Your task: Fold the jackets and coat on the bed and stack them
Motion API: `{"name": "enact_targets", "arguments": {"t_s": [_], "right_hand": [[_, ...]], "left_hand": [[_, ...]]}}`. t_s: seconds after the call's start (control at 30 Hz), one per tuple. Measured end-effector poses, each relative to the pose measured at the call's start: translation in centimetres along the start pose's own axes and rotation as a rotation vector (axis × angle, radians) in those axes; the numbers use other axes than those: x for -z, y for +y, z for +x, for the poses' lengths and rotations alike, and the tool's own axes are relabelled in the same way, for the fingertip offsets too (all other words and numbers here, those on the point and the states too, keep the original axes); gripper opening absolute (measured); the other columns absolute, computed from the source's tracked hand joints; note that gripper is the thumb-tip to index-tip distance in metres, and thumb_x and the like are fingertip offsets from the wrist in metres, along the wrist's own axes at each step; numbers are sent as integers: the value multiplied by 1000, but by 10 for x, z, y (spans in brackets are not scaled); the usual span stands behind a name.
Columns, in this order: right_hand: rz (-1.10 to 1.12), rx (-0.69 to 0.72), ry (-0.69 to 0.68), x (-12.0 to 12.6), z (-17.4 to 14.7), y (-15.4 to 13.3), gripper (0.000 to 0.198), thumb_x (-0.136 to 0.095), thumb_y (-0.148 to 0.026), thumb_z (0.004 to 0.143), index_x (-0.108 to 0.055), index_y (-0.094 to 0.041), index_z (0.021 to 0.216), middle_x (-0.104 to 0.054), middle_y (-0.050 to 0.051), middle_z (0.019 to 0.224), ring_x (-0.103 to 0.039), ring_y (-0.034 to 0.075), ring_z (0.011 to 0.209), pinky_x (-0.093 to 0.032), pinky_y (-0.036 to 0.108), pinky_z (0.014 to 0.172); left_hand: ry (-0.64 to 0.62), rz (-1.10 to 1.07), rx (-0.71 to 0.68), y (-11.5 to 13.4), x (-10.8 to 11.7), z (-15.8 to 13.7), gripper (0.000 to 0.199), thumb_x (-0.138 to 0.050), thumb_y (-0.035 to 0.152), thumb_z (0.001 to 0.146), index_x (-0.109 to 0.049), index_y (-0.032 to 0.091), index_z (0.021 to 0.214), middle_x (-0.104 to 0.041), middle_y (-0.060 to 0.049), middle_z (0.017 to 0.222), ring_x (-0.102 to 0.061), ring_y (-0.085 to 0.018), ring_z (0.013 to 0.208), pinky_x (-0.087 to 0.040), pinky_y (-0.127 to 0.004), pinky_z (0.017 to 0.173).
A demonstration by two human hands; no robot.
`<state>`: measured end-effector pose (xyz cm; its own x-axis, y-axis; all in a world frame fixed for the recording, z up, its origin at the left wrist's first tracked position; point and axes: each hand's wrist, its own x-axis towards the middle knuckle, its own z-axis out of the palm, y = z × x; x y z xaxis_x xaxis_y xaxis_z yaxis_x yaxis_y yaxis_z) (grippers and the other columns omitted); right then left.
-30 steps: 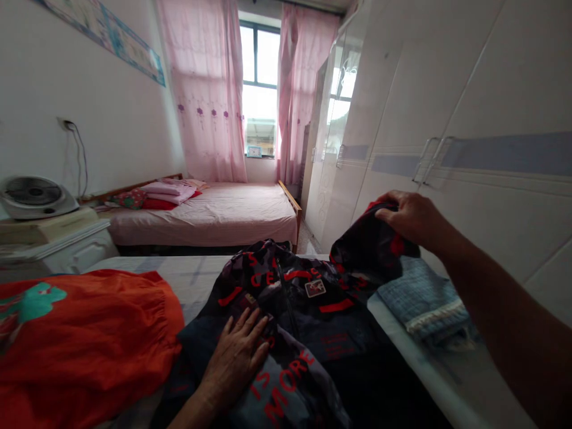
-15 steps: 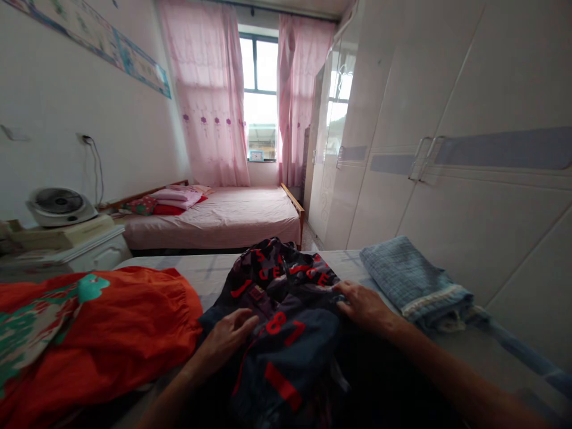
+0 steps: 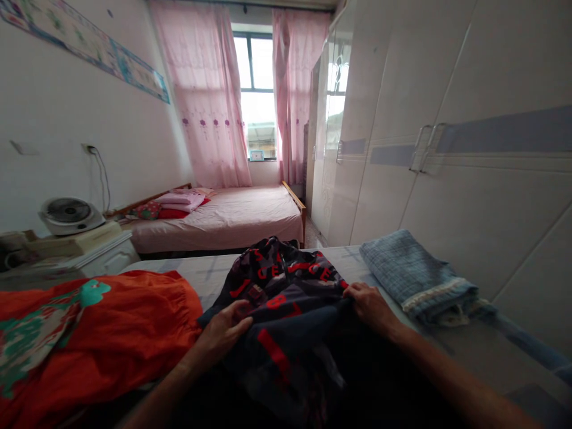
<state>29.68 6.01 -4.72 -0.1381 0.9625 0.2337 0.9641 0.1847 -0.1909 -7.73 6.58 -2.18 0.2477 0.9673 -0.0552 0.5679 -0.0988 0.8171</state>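
Observation:
A dark jacket (image 3: 286,316) with red letters and numbers lies in front of me, its collar end pointing away and its lower part bunched toward my body. My right hand (image 3: 369,304) pinches the jacket's right edge, drawing a fold of fabric taut. On the other side, my left hand (image 3: 226,328) rests against the jacket, thumb and fingers apart. Left of that hand is an orange garment (image 3: 147,322) with a green and cream print. A folded blue checked cloth (image 3: 411,271) with a whitish fringe sits beyond my right hand.
These things lie on a bed with a pale sheet (image 3: 205,274). Past it stands a second bed with a pink sheet (image 3: 241,217). A fan (image 3: 71,214) rests on a white cabinet (image 3: 107,259) at left. A tall white wardrobe (image 3: 447,226) lines the right side.
My right hand has closed on the jacket's edge and pulled the fabric up into a fold across the numbers. My left hand has shifted slightly left and toward me.

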Motion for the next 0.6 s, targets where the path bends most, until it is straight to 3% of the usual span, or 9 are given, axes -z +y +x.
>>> {"name": "enact_targets", "arguments": {"t_s": [0.13,0.2,0.33,0.43,0.53,0.6], "right_hand": [[6,19,-26,-5,-5,4,41,-40,-4,71,-65,-22,98,-63,6,109,-54,21,105,-36,35,84],[11,17,-13,2,1,1,39,-41,-4,71,-66,-21,96,-64,7,105,-56,21,101,-37,35,84],[27,23,88,19,27,-17,36,-39,-18,84,-58,-20,115,-57,9,121,-50,21,113,-36,35,93],[28,12,171,10,41,-37,45,-40,-30,89,-44,-22,132,-37,9,144,-27,25,134,-23,44,106],[73,60,50,-17,43,-51,50,-45,-34,87,-43,-22,135,-30,9,148,-20,30,137,-15,52,108],[110,127,-75,-32,44,-52,48,-50,-38,83,-50,-25,130,-40,8,143,-30,31,133,-23,51,106]], "left_hand": [[-152,-33,45,-31,-9,-8,64,-65,38,65,-53,12,122,-60,-10,123,-54,-26,113,-42,-31,94],[-168,-19,20,-32,-10,-12,63,-62,31,67,-51,13,126,-60,-9,123,-54,-25,114,-42,-30,96],[-29,226,-127,-13,-7,-12,47,-55,34,77,-56,18,121,-60,-8,118,-59,-24,104,-45,-35,93],[40,289,-288,0,-13,-8,41,-49,37,84,-56,24,123,-46,-7,137,-47,-24,122,-38,-37,103],[-67,390,-366,4,-26,-8,43,-54,35,82,-55,30,125,-40,-4,144,-37,-26,131,-30,-41,109],[-191,430,-389,3,-29,-5,30,-53,35,83,-65,31,110,-54,-3,132,-49,-24,121,-37,-37,104]]}}
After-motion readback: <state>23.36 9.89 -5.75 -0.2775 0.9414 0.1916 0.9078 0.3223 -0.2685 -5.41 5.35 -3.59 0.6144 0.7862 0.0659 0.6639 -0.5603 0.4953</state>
